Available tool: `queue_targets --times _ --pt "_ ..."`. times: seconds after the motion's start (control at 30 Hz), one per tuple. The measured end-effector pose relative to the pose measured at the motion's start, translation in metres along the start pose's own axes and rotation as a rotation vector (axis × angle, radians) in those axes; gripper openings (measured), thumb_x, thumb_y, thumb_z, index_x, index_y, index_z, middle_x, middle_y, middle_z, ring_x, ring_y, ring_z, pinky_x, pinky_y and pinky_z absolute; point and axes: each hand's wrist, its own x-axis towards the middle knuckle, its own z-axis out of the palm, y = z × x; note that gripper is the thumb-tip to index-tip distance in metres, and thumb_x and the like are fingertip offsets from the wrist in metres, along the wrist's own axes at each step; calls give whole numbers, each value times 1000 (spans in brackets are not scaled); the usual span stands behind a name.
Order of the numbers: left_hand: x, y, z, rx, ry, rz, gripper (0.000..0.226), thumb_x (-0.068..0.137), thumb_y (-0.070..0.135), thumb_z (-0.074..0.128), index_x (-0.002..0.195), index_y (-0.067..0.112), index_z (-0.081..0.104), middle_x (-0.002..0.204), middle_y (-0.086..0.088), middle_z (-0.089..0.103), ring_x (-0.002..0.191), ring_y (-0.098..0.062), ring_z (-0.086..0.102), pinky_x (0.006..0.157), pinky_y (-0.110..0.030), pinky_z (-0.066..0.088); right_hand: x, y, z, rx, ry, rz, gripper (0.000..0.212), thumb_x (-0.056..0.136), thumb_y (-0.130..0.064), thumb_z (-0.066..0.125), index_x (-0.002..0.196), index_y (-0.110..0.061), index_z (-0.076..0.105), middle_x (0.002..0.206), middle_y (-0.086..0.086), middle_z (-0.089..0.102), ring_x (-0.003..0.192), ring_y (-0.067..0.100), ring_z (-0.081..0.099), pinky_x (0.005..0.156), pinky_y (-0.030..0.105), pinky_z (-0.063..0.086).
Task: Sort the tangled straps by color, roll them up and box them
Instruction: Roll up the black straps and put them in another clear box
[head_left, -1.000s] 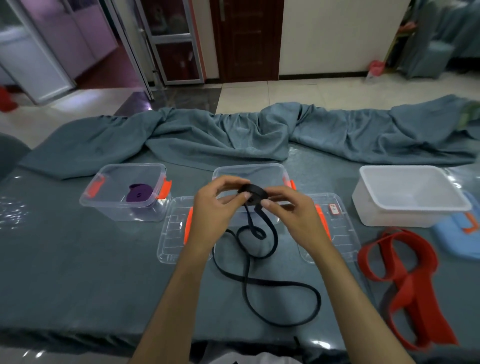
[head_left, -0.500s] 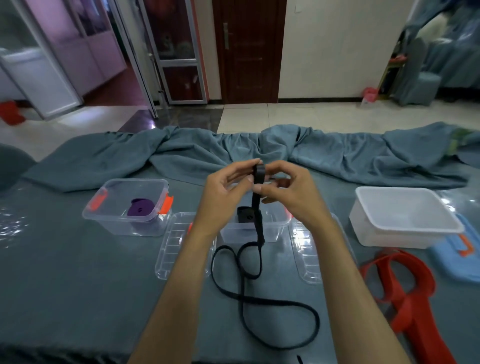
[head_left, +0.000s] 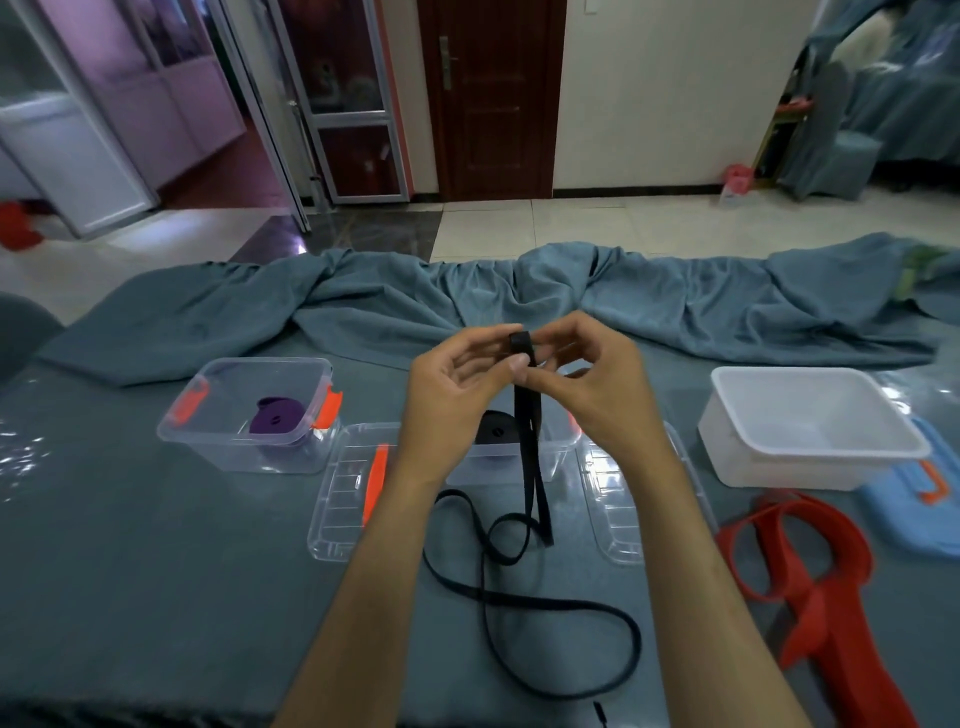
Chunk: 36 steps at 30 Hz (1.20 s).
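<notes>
Both hands on blk strap

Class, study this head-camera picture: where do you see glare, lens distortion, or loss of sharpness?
Head view: glare glints off the shiny table at the left edge and off the dark floor tiles; wide-angle bending bows the door frames; the black strap hanging from both hands is sharp, the far room softer.

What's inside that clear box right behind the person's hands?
A rolled black strap sits inside the middle clear box. The left hand, right hand and the hanging black strap cover much of the box.
</notes>
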Motion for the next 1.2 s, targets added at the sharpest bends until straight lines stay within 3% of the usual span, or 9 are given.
queue_targets --times 0.17,0.23,0.43,0.63,0.73,0.83,1.03,1.13,1.2 --pt "3 -2 -2 -28 95 -7 25 92 14 81 115 21 72 109 -2 80 104 -20 78 90 -25 60 0 -5 -8 89 -147 12 32 92 -31 82 121 -35 70 112 -10 73 101 14 73 82 27 60" --pt "5 -4 -4 -61 85 -36 22 93 15 81 112 18 70 108 -5 80 102 -24 79 88 -29 62 2 -9 -8 145 -143 0 29 97 -32 76 126 -33 72 113 -8 73 101 17 74 79 30 62" --pt "7 -10 -3 -89 75 2 16 96 11 77 112 14 77 114 -7 79 110 -24 76 94 -30 60 10 -14 3 143 -17 -19 23 93 -22 81 114 -13 77 109 1 75 87 17 77 71 29 64" --pt "9 -16 -7 45 -10 -41 36 99 17 74 134 23 72 125 1 77 118 -18 72 102 -30 57 17 -14 5 142 62 5 14 93 -17 82 106 -17 78 95 1 79 82 17 79 69 37 67" --pt "9 -20 -13 104 -100 -106 54 94 14 79 139 41 66 113 1 78 105 -15 74 93 -24 57 19 -15 6 98 121 -1 13 91 -15 83 102 -18 78 89 -1 77 78 15 78 69 34 66" --pt "10 -24 -17 219 -97 -97 56 95 23 76 139 53 62 104 4 76 93 -9 72 85 -19 57 22 -17 9 -40 136 -71 14 89 -15 83 102 -19 76 93 -8 75 83 7 74 72 18 59" --pt "17 -23 -21 352 -114 -97 55 101 24 71 148 47 55 113 27 72 104 5 67 80 -11 54 29 -16 11 -74 130 -91 18 91 -15 82 108 -17 76 105 -8 71 93 5 74 76 17 59" --pt "18 -22 -19 337 -85 -82 54 103 25 68 151 44 53 130 24 69 113 -3 68 90 -23 60 33 -14 11 55 95 -13 19 91 -19 83 107 -17 76 105 -4 75 90 10 76 74 23 62" --pt "20 -20 -20 297 -40 -77 53 105 24 65 148 51 51 128 21 68 112 -9 69 96 -32 60 35 -10 10 103 64 26 16 90 -19 84 104 -20 77 99 -6 78 87 10 75 73 22 61"
